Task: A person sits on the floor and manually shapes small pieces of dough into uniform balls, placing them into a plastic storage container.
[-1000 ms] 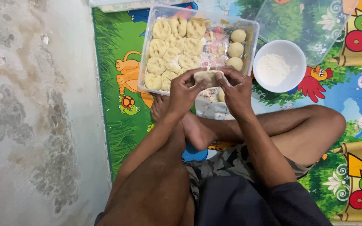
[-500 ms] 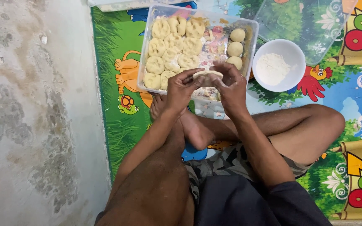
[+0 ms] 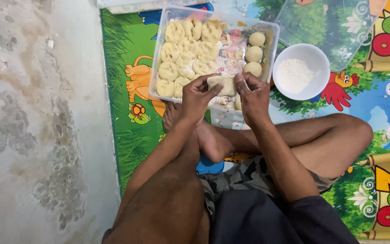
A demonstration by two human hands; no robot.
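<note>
1. Head view: the left hand (image 3: 198, 96) and the right hand (image 3: 252, 93) meet over the near edge of a clear rectangular plastic tub (image 3: 272, 40), both pinched on one pale, flattened piece of dough (image 3: 221, 84).
2. The dough piece sits between the two hands, its left end under the left fingertips and its right end under the right fingertips (thumbs mostly hidden beneath it).
3. Inside the tub, pressed pale dough rounds (image 3: 187, 54) fill the left part in rows, and three smooth dough balls (image 3: 254, 53) line the right wall.
4. A round white bowl of white flour (image 3: 300, 71) stands just to the right of the tub, near the right hand but apart from it.
5. A clear plastic lid (image 3: 339, 27) lies tilted beyond the bowl.
6. Everything rests on a colourful cartoon-printed play mat (image 3: 127, 113); the person's crossed bare legs lie below the hands, one foot (image 3: 206, 138) directly under them.
7. A stained concrete floor (image 3: 37, 122) borders the mat on the left.
</note>
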